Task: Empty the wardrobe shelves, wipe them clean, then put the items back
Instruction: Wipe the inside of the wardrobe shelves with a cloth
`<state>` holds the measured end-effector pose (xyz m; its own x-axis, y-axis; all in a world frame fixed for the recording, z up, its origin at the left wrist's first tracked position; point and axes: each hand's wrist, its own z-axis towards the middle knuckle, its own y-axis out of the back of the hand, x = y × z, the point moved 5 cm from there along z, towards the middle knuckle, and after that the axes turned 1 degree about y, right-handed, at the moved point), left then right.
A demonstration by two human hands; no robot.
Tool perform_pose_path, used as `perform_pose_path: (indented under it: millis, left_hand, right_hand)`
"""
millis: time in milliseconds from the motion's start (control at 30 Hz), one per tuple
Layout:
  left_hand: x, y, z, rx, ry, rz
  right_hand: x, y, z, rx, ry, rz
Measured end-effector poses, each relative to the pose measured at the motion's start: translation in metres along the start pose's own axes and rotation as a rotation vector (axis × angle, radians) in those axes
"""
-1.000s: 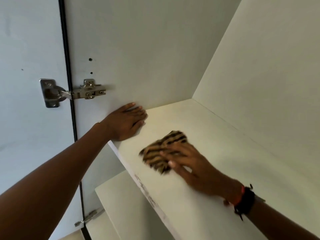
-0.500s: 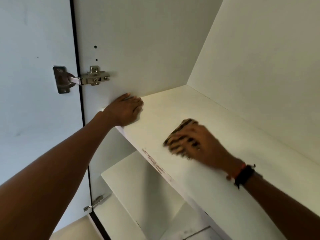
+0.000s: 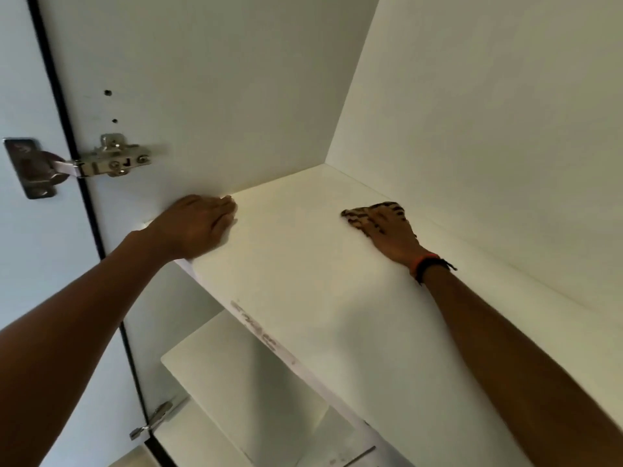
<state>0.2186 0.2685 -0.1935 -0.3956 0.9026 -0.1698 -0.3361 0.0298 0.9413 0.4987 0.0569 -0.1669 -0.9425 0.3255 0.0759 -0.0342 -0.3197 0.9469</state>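
Head view, wiping step. The right hand [image 3: 387, 230], centre right of the frame, lay flat with fingers spread over a tiger-striped cloth [image 3: 354, 215]. It pressed the cloth onto the bare upper shelf [image 3: 303, 281] close to the wall at right, without gripping it. The left hand [image 3: 199, 227], centre left, rested palm-down with fingers nearly straight on the shelf's corner, holding nothing, probably as a brace for the high reach. The lower shelf [image 3: 236, 365], at the bottom of the frame, held nothing, so restocking appeared not yet begun.
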Motion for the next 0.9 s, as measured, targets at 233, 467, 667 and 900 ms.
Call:
perform_pose_path:
  millis: [233,467,667,900]
  left_hand:
    - [0.002,-0.001,0.003,-0.035,0.01,-0.036]
    - [0.003,-0.008,0.007,-0.047,0.003,-0.078]
    - [0.005,-0.009,0.01,-0.048,0.009,-0.073]
    - [-0.002,-0.006,0.011,-0.093,-0.061,-0.134]
  right_hand:
    - [0.077,-0.028,0.03,0.209,0.398,0.202]
    - [0.025,-0.038,0.105,0.117,0.079,-0.011]
    - [0.03,-0.042,0.14,0.348,0.309,0.187]
    - [0.036,-0.064,0.154,0.163,0.069,0.155]
